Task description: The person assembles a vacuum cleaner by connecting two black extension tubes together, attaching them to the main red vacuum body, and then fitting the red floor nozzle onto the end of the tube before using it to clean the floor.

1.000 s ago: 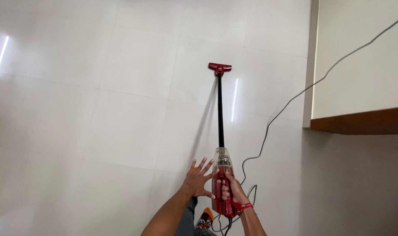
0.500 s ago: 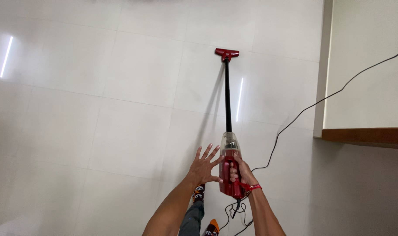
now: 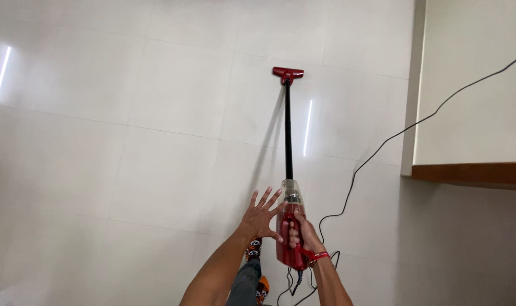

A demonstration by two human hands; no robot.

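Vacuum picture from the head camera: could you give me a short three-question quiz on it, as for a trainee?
1. True or false: the right hand is wrapped round the red stick vacuum.
2. The left hand is: A) spread open beside the vacuum, B) closed on the black cord.
3. What colour is the floor nozzle?

Key: 1 true; 2 A; 3 red.

A home: glossy white floor tiles, stick vacuum

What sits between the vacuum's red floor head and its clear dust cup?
Only the black tube, running straight from floor head to dust cup; head view shows it.
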